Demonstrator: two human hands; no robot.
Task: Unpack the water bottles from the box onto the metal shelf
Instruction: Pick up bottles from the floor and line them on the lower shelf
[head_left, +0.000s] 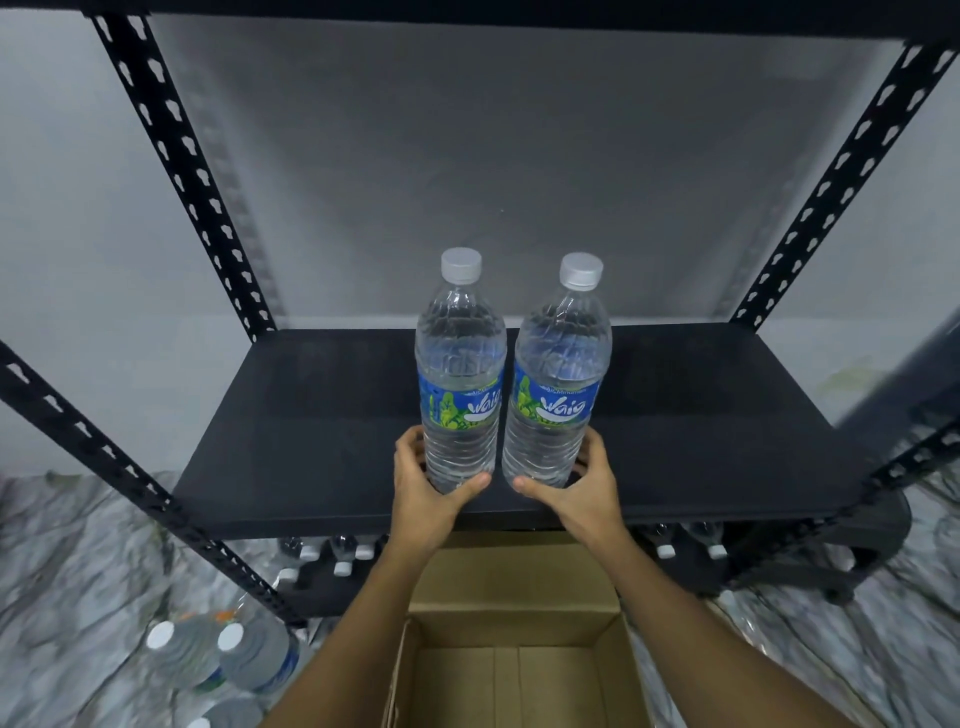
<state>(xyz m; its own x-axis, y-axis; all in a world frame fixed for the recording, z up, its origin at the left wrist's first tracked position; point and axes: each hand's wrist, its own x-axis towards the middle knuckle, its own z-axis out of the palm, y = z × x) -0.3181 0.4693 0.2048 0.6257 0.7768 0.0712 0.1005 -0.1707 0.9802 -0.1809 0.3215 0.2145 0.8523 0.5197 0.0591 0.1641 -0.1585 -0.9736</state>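
Two Waig water bottles are seen upright at frame centre, on the front middle of the black metal shelf board (291, 415). The left water bottle (460, 374) and right water bottle (558, 379) are set just beside each other; whether they touch cannot be told. Both are capped in white and carry blue-green labels facing the camera.

The left hand (423, 486) is wrapped round the base of the left water bottle, with the thumb laid across its front. The right hand (582, 488) is wrapped round the base of the right water bottle in the same way. The hands are apart, one bottle each.

Bare board is seen on both sides of the bottles and behind them, out to the back edge. The front edge of the board is crossed by both wrists.

A cardboard box (514, 670) is placed at bottom centre, below the front edge and between the forearms. Its top is open and its cardboard bottom is visible.

The shelf is framed by slotted black upright posts (171, 150) at left and right. A grey wall (467, 156) is seen behind. More capped bottles (343, 558) are seen on the lower tier under the board. A group of floor bottles (228, 654) is seen at lower left on a marble-patterned floor (78, 597). A dark object (872, 545) is seen at lower right, unidentified.
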